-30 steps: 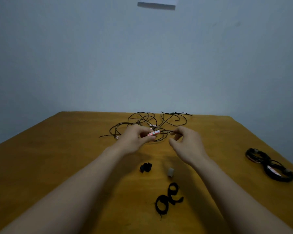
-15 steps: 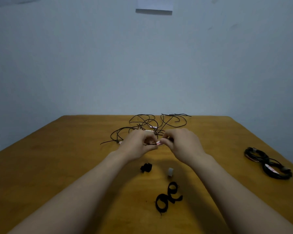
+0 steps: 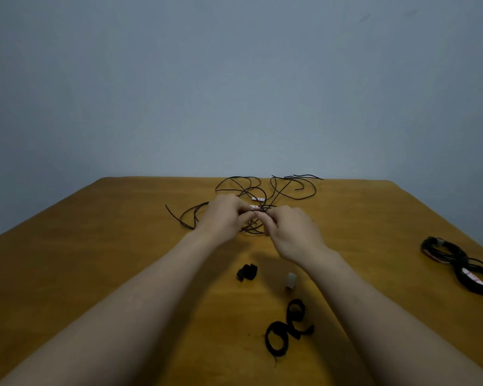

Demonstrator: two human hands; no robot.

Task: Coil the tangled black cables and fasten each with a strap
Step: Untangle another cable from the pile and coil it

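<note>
Pinching thin tangled black cables (image 3: 265, 190), both hands.

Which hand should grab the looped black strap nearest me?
Probably right: the looped black strap lies beside the right forearm, nearer the right hand than the left hand; both pinch the tangled cables.

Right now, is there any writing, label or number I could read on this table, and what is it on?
Nothing here is legible.
Small white tag on the tangled cables: reddish marks, too blurred to read.
Tag with red print on the coiled cables at the right: too small and blurred to read.
</note>
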